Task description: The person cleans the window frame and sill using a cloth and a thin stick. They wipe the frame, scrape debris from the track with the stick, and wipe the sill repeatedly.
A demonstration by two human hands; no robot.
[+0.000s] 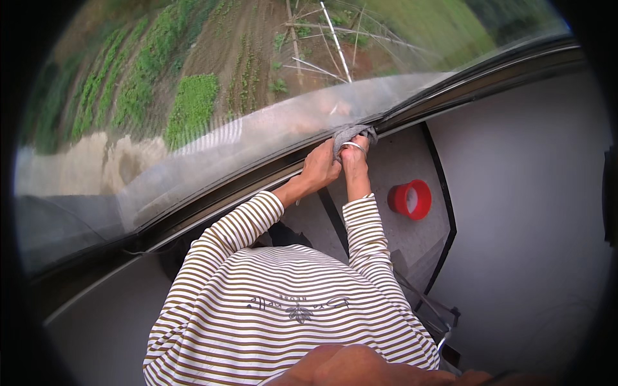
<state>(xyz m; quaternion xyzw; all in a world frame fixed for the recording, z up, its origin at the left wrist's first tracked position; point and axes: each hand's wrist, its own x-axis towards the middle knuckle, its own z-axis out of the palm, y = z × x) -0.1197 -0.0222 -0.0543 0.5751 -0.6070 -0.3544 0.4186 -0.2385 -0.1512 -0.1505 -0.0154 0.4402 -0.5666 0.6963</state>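
Observation:
A grey cloth (pixel 348 135) is bunched at the dark window frame (pixel 410 106), in front of me. My left hand (pixel 322 163) grips the cloth's left side, its fingers curled in. Close beside it, my right hand (pixel 356 149) holds the cloth's right side; a silver-coloured bangle circles that wrist. The folds hide some fingertips of both hands. Behind the cloth rises the window glass (pixel 289 116), with faint reflections on it.
On the grey floor (pixel 386 149), to the right of my arms, stands a red bucket (pixel 410 199). A white wall (pixel 521 183) fills the right side. Metal tubing (pixel 434 313) is at the lower right. Crop rows (pixel 193 106) and poles show outside.

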